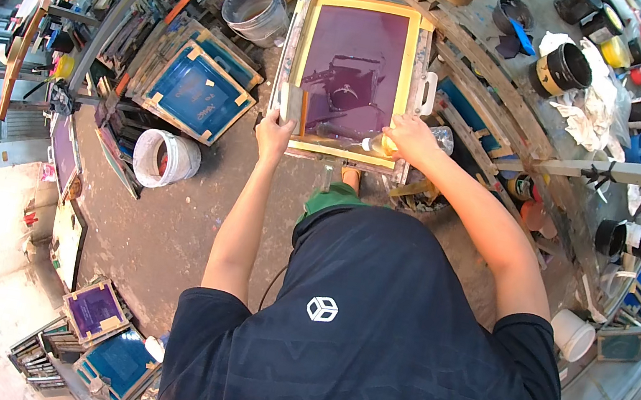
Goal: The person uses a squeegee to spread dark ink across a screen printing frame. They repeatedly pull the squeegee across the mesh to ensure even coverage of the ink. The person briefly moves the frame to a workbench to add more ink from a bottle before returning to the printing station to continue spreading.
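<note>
Okay, one purple screen (364, 38) top-center, left fingers (269, 125) gripping one squeegee (292, 100), right fingers (401, 133) wrapped around one clear bottle (443, 139). Two whitish buckets (181, 160) sit upper left.

The bare brown-grey floor (194, 221) spreads below the left hand's fingers (267, 125). On it, to their left and nearer the body, stands a white plastic bucket (186, 161), its inside stained reddish.

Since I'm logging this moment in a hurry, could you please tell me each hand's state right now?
Left hand: closed, apparently holding a flat squeegee-like tool.
Right hand: closed around a clear bottle.
</note>
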The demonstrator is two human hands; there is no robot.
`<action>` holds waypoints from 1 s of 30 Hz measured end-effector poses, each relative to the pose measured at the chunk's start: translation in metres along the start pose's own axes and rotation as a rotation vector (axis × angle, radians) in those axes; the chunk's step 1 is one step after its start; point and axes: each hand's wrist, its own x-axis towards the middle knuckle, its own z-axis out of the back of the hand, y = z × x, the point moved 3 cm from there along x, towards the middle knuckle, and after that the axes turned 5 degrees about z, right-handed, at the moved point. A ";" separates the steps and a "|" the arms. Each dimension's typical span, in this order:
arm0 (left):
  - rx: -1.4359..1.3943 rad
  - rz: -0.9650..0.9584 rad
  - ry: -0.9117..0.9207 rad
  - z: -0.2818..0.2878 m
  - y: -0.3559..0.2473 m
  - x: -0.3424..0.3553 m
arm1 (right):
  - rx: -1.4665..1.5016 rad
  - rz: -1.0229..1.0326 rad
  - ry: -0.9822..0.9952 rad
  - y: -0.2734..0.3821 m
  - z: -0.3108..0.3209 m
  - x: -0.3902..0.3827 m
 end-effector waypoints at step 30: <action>-0.233 -0.072 0.088 -0.039 -0.025 -0.049 | 0.429 -0.280 -0.308 -0.033 0.018 -0.113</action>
